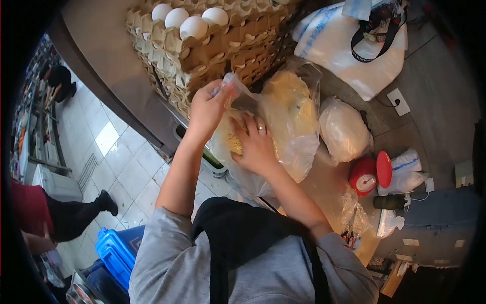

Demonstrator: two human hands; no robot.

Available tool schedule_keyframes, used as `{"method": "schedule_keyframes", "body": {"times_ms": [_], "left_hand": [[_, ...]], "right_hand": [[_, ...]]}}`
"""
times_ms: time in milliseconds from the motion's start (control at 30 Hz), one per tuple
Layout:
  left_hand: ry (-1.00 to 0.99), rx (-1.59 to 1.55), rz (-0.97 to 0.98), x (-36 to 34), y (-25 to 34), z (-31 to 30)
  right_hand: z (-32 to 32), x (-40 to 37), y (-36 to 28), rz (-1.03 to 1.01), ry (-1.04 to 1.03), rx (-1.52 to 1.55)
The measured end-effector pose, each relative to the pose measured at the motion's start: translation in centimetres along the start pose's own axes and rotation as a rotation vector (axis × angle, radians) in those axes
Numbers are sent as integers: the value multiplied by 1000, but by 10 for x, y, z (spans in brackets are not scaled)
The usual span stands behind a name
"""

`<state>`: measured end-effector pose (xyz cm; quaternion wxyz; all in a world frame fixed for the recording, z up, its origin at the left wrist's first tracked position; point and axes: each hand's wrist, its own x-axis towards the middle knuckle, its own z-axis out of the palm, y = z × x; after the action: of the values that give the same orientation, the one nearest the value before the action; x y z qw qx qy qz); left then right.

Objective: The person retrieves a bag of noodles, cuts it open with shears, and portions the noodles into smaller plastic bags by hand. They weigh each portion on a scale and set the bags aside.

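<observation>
Clear plastic forms the bag (296, 147) being worked on, a big soft sack of pale yellow noodles (288, 96). It is slumped on the bench (329, 187) just beside the stack of egg trays (212, 55), on the side toward the person.

The left hand (206, 109) is closed in a pinch on the bag's mouth and lifts the film right against the trays' lower corner. The right hand (255, 144), a ring on one finger, lies a little farther from the trays. Its fingers are spread and curled over a clump of noodles at the opening. Whether it grips the clump or only presses on it I cannot tell.

The bag's long axis runs away from the trays, with its bulk beyond the right hand. So the right hand is the nearer one to the noodles, while the left only holds the mouth open.

Farther from the trays than the bag sit a white filled bag (344, 129) and then a red scale (365, 178). White eggs (177, 17) fill the top tray.
</observation>
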<state>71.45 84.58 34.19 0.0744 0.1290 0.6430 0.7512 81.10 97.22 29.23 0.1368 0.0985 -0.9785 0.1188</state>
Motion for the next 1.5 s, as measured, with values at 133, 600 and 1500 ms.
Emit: {"method": "schedule_keyframes", "body": {"times_ms": [133, 600, 1500], "left_hand": [[-136, 8, -55, -2, 14, -17], [-153, -75, -127, -10, 5, -20], [18, -261, -91, -10, -12, -15]], "right_hand": [[15, 30, 10, 90, 41, -55], [29, 44, 12, -83, 292, -84], [-25, 22, 55, 49, 199, -44]]}}
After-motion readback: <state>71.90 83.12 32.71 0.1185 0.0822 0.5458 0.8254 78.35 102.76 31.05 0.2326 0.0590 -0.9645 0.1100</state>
